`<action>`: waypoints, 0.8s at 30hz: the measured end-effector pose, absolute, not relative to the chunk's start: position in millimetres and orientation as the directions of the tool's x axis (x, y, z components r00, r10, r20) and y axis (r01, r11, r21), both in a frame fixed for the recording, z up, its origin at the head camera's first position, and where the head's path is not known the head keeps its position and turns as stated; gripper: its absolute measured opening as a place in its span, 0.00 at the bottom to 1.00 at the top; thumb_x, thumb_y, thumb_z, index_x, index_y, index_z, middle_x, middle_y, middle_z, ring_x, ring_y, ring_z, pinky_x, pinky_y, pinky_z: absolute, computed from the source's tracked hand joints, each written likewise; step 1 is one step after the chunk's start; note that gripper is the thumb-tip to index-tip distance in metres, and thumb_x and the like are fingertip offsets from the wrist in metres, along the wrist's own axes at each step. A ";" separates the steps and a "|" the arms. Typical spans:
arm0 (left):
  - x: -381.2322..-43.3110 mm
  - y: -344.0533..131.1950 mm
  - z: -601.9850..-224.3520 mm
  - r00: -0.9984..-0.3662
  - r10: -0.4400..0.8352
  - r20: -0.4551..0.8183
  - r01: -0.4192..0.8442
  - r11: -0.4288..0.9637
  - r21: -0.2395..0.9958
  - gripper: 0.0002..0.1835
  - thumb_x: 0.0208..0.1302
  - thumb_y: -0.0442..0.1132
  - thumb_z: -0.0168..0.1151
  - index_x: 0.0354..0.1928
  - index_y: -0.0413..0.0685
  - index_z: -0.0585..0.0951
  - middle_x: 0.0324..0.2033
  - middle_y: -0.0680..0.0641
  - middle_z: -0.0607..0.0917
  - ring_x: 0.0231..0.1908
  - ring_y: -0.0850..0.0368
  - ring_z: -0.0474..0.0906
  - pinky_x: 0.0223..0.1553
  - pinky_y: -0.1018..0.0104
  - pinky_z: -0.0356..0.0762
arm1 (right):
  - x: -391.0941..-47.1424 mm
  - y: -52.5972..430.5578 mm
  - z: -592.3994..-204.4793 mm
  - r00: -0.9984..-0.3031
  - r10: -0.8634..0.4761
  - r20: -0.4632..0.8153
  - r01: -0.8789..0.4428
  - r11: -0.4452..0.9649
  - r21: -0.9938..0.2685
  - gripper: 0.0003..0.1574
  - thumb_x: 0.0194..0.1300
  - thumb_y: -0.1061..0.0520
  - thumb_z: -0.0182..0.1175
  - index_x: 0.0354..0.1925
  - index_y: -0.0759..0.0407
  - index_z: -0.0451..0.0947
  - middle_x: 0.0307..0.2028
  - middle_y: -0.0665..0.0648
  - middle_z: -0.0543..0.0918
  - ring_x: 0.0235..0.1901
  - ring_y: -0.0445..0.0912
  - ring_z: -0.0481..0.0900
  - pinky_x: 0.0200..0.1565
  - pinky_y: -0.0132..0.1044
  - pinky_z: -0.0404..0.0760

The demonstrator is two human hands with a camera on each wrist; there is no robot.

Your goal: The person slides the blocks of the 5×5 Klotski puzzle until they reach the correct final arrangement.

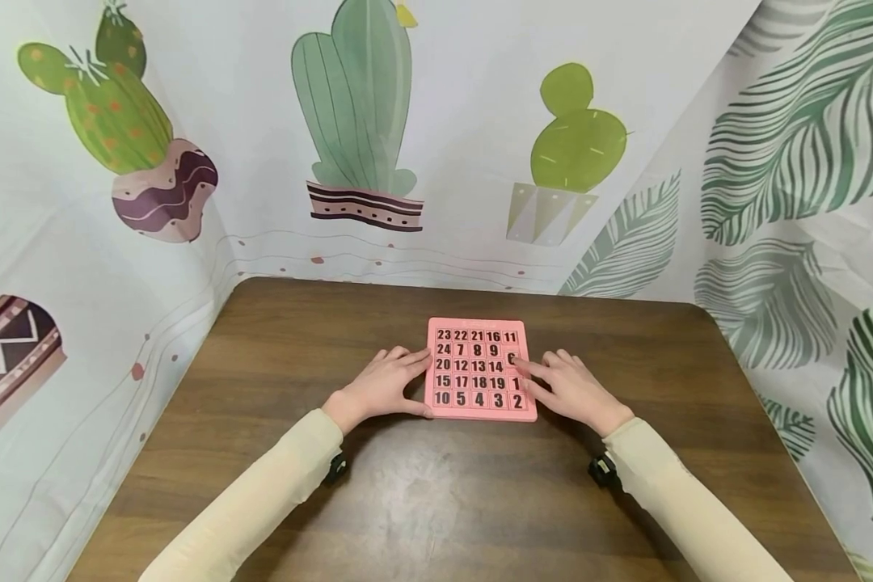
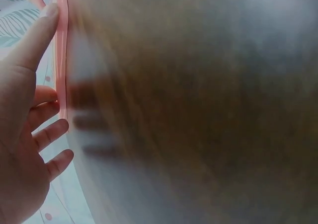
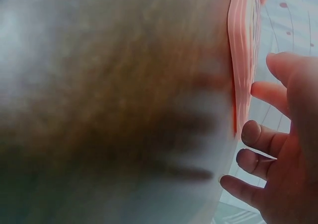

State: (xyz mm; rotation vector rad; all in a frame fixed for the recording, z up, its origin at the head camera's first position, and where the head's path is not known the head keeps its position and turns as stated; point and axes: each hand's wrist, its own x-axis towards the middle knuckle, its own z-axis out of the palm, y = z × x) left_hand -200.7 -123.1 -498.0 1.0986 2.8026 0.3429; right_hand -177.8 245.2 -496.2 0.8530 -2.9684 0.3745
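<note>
A pink sliding number puzzle (image 1: 470, 374) lies flat on the table, its tiles printed with black numbers. My left hand (image 1: 381, 384) rests along its left edge, thumb at the near corner and fingertips farther up the side. In the left wrist view, the thumb (image 2: 37, 37) meets the puzzle's pink edge. Over the right column reaches my right hand (image 1: 571, 390), with its index fingertip on the 6 tile (image 1: 512, 357), which sits a little lower than the 9 tile (image 1: 493, 351). The thumb lies beside the 1 tile, partly covering it. In the right wrist view, extended fingers (image 3: 256, 134) show beside the puzzle's edge.
The brown wooden table (image 1: 422, 485) ends at the back against a white cloth (image 1: 466, 121) printed with cacti and leaves. Dark wrist devices sit under both cuffs, one at the left wrist (image 1: 337, 467) and one at the right wrist (image 1: 602, 469).
</note>
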 end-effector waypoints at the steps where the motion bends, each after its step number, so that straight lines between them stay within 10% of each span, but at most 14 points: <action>1: -199.7 -123.5 -498.2 -0.730 0.684 -0.015 0.660 0.709 0.248 0.56 0.55 0.75 0.69 0.77 0.46 0.69 0.77 0.45 0.68 0.65 0.46 0.69 0.61 0.46 0.68 | -178.9 244.8 -496.3 -0.851 -0.518 0.092 -0.524 0.822 -0.224 0.29 0.75 0.44 0.62 0.69 0.51 0.79 0.31 0.50 0.72 0.34 0.47 0.64 0.40 0.42 0.64; 24: -191.7 -119.2 -498.1 -0.737 0.676 0.016 0.661 0.715 0.226 0.50 0.56 0.70 0.72 0.74 0.46 0.74 0.73 0.44 0.74 0.63 0.46 0.71 0.60 0.47 0.68 | -167.3 246.1 -495.1 -0.847 -0.522 0.104 -0.531 0.815 -0.234 0.30 0.74 0.45 0.63 0.70 0.51 0.78 0.30 0.51 0.74 0.34 0.47 0.64 0.40 0.42 0.65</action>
